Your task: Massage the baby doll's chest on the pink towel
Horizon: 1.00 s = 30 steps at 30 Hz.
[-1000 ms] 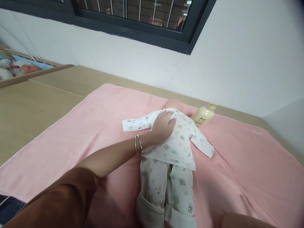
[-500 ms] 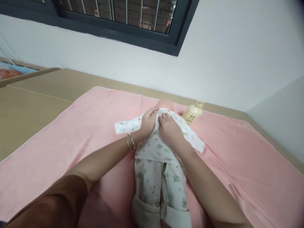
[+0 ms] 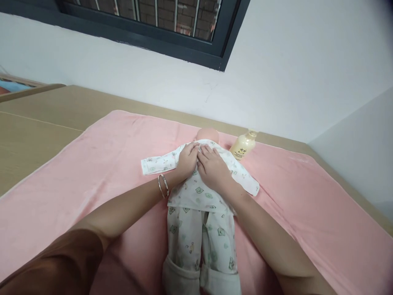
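A baby doll (image 3: 208, 134) in white printed clothes lies stretched out, its bare head pointing away from me and no face showing. My left hand (image 3: 188, 160) rests on the upper part of the printed shirt (image 3: 201, 196), fingers extended, with two bangles at the wrist. Beside it, my right hand (image 3: 213, 167) lies flat on the shirt, its fingers extended towards the doll's head. The hands meet near the middle of the shirt and cover part of it. Both shirt sleeves spread outwards. Printed trousers (image 3: 184, 235) with turned-up cuffs extend towards me.
A pink blanket (image 3: 123, 143) lies under the doll on a wooden surface (image 3: 39, 123). A pale yellow bottle (image 3: 244, 145) leans or lies right of the doll's head. Behind are a white wall and a dark-framed window (image 3: 172, 45) with bars.
My right fingers have straightened and lie flatter on the shirt. My left hand has tilted lower onto it. The whole view has shifted slightly, so everything appears further left.
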Motion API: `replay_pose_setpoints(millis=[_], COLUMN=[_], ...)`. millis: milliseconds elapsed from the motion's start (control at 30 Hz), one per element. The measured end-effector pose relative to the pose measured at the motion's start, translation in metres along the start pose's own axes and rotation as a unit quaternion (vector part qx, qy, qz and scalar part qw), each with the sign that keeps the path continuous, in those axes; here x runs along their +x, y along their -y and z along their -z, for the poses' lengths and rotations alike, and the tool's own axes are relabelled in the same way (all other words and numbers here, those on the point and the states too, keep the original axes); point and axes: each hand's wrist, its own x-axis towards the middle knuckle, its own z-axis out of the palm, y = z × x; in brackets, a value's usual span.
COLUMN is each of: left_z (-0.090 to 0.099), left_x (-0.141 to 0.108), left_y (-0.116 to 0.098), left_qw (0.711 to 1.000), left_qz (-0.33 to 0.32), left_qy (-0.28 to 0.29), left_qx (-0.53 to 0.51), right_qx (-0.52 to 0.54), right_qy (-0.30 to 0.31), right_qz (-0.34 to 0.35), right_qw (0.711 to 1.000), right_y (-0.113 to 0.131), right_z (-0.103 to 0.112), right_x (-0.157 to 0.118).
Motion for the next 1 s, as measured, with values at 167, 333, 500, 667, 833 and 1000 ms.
replay_pose_setpoints(millis=[167,333,500,667,833,1000], left_z=[-0.002,-0.001,0.001,0.0,0.001,-0.001], left_x=[-0.002,0.0,-0.001,-0.004,0.004,0.006], left_y=[0.001,0.001,0.001,0.004,-0.003,-0.008], left_qw=[0.999,0.999,0.999,0.999,0.998,0.996], left_qz=[0.016,0.031,0.043,-0.002,0.03,-0.008], left_qy=[-0.029,-0.03,-0.015,-0.01,0.005,0.033], left_qx=[0.006,0.0,0.006,0.052,0.055,0.085], right_qx=[0.067,0.001,0.039,0.082,0.005,0.014], right_qy=[-0.015,-0.037,-0.007,-0.004,-0.029,-0.004], right_qz=[-0.085,-0.129,0.028,-0.11,-0.125,-0.024], right_qw=[0.994,0.991,0.999,0.991,0.992,1.0], right_y=[-0.025,-0.005,0.009,-0.027,-0.003,0.005], right_z=[0.003,0.002,0.003,0.004,0.0,0.003], right_x=[0.012,-0.004,-0.009,0.012,-0.003,-0.004])
